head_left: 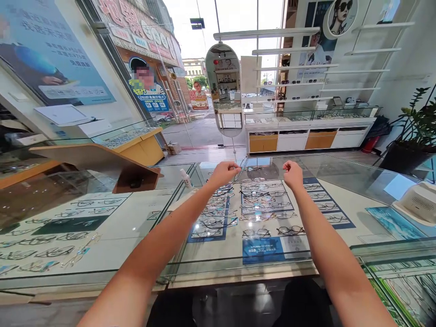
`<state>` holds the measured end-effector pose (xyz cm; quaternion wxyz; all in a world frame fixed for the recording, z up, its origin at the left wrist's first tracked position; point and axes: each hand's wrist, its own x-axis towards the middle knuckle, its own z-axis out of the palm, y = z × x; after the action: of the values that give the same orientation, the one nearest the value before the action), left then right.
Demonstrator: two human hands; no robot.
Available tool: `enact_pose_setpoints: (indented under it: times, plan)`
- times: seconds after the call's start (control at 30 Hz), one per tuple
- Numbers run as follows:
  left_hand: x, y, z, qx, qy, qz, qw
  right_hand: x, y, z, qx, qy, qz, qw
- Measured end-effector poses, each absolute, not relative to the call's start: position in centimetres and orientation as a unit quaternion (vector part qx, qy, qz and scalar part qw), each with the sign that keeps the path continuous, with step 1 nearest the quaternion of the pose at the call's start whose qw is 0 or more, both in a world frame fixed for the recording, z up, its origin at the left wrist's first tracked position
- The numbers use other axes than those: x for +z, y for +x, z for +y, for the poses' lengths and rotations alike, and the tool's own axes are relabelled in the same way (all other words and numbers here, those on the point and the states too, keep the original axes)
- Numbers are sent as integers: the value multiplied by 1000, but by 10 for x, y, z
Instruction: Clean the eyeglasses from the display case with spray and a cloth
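Note:
My left hand [225,173] reaches over the glass counter with its fingers pinched together. At its fingertips a thin-framed pair of eyeglasses [243,167] stands up on edge, held by the pinch. My right hand [293,174] is raised to the right of it, curled closed. Whatever its fingers may hold is hidden or too small to name. Below both hands, the glass display case [218,254] contains rows of eyeglasses [256,232] on blue-edged trays. A white spray bottle [185,178] stands on the glass to the left of my left hand.
A brown wooden stand [136,179] rests on the counter at left. On the right are a blue leaflet [391,220] and a beige device [418,202]. Beyond the counter are an oval mirror [224,100], wall shelves [296,68] and a potted plant [413,131].

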<state>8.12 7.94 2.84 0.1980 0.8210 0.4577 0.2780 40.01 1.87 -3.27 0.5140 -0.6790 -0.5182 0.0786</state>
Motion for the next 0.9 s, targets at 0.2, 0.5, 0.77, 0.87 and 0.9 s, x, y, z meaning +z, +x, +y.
enact_pose_setpoints:
  times: [0.2, 0.5, 0.77, 0.87, 0.9]
  plan:
    - [13, 19, 36, 408, 724, 427, 355, -19, 343, 5, 87, -626, -577, 517]
    - [-5, -8, 20, 464, 686, 419, 372, -5, 229, -1, 93, -553, -650, 512]
    - [-10, 3, 6, 477, 671, 396, 406, -18, 219, -18, 114, -517, -680, 507]
    - [-10, 7, 4, 488, 651, 397, 425, -19, 214, -24, 134, -490, -700, 502]
    - [-9, 7, 4, 493, 644, 397, 430, -19, 212, -26, 142, -480, -705, 502]
